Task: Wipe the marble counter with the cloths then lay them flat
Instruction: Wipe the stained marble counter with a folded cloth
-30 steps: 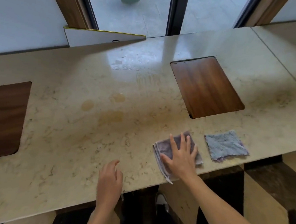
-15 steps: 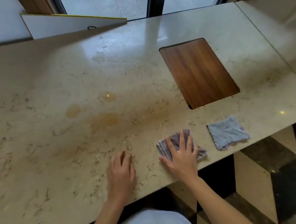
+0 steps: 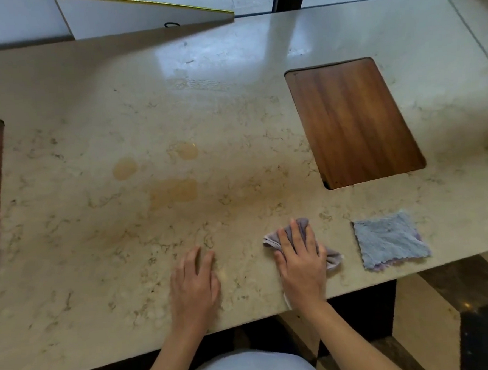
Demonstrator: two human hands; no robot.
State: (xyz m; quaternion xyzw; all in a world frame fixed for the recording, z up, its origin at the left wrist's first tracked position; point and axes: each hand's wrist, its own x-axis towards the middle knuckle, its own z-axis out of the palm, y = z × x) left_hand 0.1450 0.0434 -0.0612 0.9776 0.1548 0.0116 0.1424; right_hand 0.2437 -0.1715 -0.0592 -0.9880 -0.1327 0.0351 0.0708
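The purple cloth (image 3: 303, 239) lies bunched under the right hand (image 3: 300, 263).

No legible text, seemingly.

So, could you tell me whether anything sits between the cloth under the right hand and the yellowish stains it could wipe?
Nothing visible does: bare marble counter lies between the purple cloth and the stains.

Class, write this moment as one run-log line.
right hand: pressing purple cloth on marble counter | left hand: flat, empty | blue cloth: flat, untouched | stains: unwiped
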